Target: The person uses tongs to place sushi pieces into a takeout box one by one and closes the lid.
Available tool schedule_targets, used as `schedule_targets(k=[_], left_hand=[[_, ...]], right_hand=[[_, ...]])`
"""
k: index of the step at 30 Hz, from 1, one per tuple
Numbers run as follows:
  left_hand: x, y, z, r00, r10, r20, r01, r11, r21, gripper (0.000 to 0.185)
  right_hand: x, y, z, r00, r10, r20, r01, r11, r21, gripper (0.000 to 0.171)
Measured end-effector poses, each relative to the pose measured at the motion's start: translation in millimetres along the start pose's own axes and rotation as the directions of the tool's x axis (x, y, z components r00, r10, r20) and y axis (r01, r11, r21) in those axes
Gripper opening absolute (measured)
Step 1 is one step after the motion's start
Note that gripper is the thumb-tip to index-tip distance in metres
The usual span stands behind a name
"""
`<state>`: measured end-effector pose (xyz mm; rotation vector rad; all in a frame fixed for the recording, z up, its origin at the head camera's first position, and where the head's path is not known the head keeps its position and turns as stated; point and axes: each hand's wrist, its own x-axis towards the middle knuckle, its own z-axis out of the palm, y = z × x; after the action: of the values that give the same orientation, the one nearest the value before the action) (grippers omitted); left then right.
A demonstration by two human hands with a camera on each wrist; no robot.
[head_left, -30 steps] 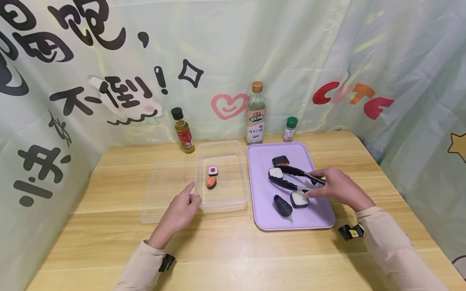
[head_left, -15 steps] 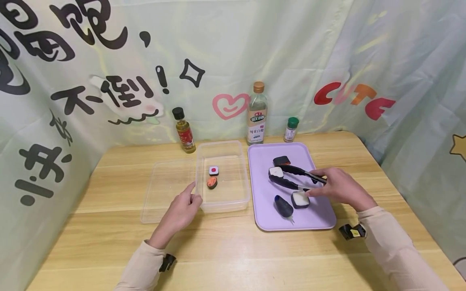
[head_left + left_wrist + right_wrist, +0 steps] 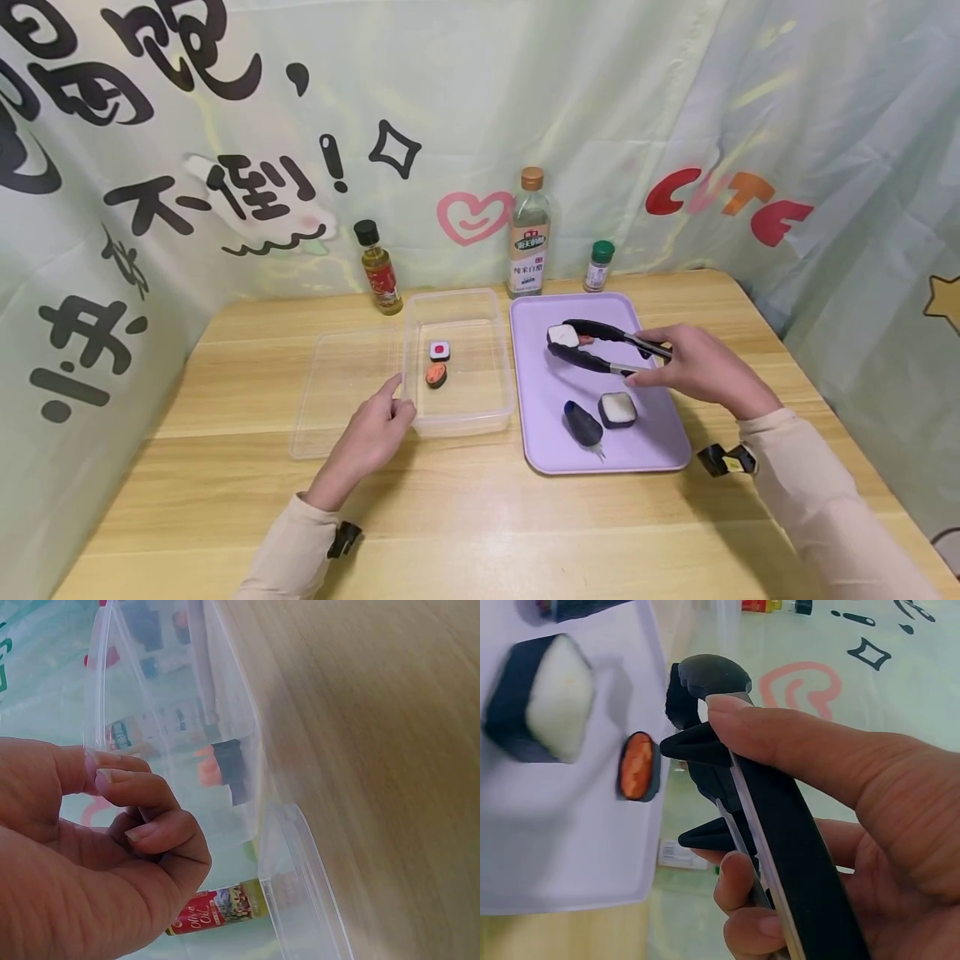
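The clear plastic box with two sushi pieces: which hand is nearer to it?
Left. The left hand touches the clear plastic box at its near-left corner; the right hand grips tongs over the purple tray, apart from the box.

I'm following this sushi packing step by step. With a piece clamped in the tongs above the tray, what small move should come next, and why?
Probably carry the tongs leftward over the clear container. The right hand grips them with a white sushi piece clamped at the tips, lifted off the purple tray. Two pieces already lie in the container, whose near corner the left hand touches.
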<state>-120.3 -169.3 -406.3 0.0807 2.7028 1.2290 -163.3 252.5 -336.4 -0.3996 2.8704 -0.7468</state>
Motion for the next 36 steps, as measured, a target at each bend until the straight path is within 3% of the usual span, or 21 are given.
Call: schedule_targets(k=[22,29,36], left_hand=[[-0.1,-2.2,0.7,1.000,0.014,-0.005,-0.014,1.000,0.000,0.060],[-0.4,-1.3,-0.1,1.000,0.012,0.003,-0.012,1.000,0.001,0.061],[-1.7,-1.0,0.0,1.000,0.004,0.004,-0.004,1.000,-0.002,0.061]], right_hand=[[20,-48,-27,0.999,-0.029,0.018,0.030,0.997,-0.077,0.075],[31,-69,-27,0.995,-0.100,0.027,0.103,0.990,-0.101,0.074],[44,-85,-22,0.992,-0.107,0.060,0.114,0.987,-0.113,0.073]])
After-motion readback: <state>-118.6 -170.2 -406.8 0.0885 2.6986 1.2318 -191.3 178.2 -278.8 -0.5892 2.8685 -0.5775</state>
